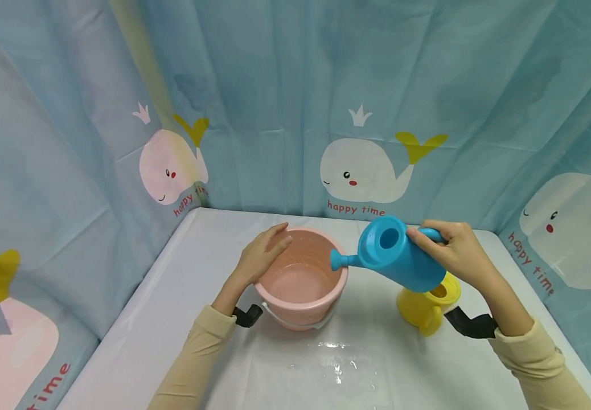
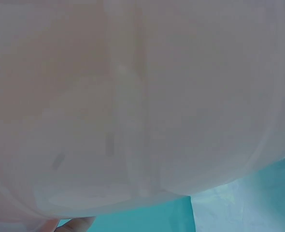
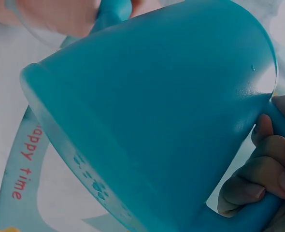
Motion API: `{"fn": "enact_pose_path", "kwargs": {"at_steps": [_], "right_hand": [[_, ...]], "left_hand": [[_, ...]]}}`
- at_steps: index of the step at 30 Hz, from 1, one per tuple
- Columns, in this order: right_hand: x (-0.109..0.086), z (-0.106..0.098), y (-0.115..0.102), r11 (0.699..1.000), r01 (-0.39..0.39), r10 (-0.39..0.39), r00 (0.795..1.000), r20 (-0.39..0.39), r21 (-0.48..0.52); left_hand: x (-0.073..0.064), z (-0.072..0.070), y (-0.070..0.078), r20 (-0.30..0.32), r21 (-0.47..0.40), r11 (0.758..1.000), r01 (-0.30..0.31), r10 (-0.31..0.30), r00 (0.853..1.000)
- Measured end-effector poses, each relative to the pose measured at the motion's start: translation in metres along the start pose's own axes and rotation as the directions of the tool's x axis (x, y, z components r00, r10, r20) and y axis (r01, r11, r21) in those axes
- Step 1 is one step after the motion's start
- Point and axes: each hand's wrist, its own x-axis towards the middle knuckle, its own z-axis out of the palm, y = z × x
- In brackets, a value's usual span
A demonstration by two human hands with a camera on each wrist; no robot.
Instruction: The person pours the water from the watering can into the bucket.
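Observation:
A blue watering can is held up by my right hand, whose fingers curl round its handle, as the right wrist view also shows. The can leans left, its spout tip over the right rim of a pink bucket. Shallow liquid lies on the bucket's floor. My left hand grips the bucket's left rim, thumb toward the inside. The bucket's pale wall fills most of the left wrist view. Below the raised can stands a yellow watering can, partly covered by it.
A white-covered table carries everything, with wet, shiny patches in front of the bucket. Blue curtains printed with whales hang at the back and both sides. The bucket's white handle hangs down at its front.

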Motion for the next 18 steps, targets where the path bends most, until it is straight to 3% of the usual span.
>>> {"fn": "enact_pose_path", "kwargs": {"at_steps": [18], "right_hand": [[-0.021, -0.005, 0.015, 0.991, -0.104, 0.112, 0.988, -0.108, 0.084]], "left_hand": [[-0.001, 0.000, -0.001, -0.002, 0.005, 1.000, 0.000, 0.000, 1.000]]}}
